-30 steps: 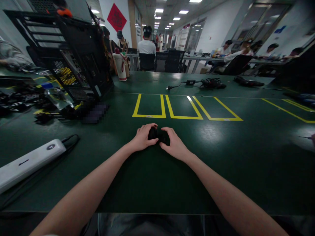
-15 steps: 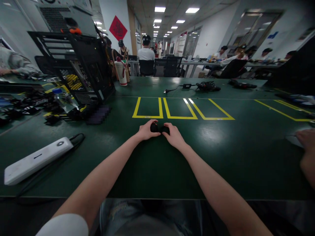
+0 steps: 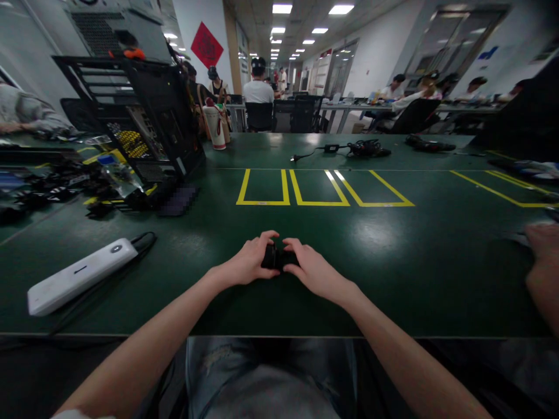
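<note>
Both of my hands meet over a small black object [image 3: 276,258] on the green table [image 3: 393,279], a little in front of me. My left hand [image 3: 250,262] curls round its left end with the thumb and fingers closed on it. My right hand [image 3: 311,269] grips its right end the same way. Most of the black object is hidden under my fingers, so I cannot make out what it is. Three yellow taped rectangles [image 3: 321,188] lie just beyond my hands.
A white power strip [image 3: 82,274] with a black cable lies at the left. A black open computer case [image 3: 144,116] and scattered parts stand at the far left. Cables and an adapter [image 3: 353,149] lie further back. Another person's hand [image 3: 544,262] rests at the right edge.
My hands have drawn the black object back toward me, away from the yellow rectangles. The other person's hand at the right stays at the table edge.
</note>
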Available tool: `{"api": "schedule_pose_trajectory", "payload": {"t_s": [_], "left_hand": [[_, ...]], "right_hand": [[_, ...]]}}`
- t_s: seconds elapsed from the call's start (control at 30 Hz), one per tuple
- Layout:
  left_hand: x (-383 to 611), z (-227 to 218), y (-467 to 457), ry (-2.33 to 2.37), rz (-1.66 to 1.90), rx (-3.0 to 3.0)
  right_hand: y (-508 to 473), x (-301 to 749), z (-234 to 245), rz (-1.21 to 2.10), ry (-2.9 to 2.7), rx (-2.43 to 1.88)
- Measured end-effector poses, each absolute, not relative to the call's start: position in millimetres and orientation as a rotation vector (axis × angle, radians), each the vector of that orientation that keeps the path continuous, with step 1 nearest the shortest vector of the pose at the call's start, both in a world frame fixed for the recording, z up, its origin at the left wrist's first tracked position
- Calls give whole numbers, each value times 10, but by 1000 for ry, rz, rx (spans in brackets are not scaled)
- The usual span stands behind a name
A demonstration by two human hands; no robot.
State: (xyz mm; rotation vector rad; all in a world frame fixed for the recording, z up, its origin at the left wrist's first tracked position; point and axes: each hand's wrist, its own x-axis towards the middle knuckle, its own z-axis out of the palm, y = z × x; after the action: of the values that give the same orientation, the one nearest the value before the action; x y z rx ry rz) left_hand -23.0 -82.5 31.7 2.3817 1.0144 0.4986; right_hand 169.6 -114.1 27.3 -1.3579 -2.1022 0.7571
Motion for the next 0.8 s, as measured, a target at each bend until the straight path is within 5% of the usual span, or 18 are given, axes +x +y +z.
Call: {"api": "schedule_pose_trajectory", "payload": {"t_s": [0.2, 0.4, 0.57, 0.8], "left_hand": [[-709, 401, -1772, 1010, 246, 2536], [-890, 132, -2019, 1255, 503, 2416], [-1189, 153, -1958, 1364, 605, 2350], [-2321, 237, -1783, 1873, 554, 2190]], "right_hand": [[-1916, 1237, 258, 1174, -1809, -1146], [-2088, 759, 59, 1307, -1502, -973], [-1980, 1018, 76, 1012, -1661, -1101], [-1831, 2532, 48, 19, -1510, -1609]]}}
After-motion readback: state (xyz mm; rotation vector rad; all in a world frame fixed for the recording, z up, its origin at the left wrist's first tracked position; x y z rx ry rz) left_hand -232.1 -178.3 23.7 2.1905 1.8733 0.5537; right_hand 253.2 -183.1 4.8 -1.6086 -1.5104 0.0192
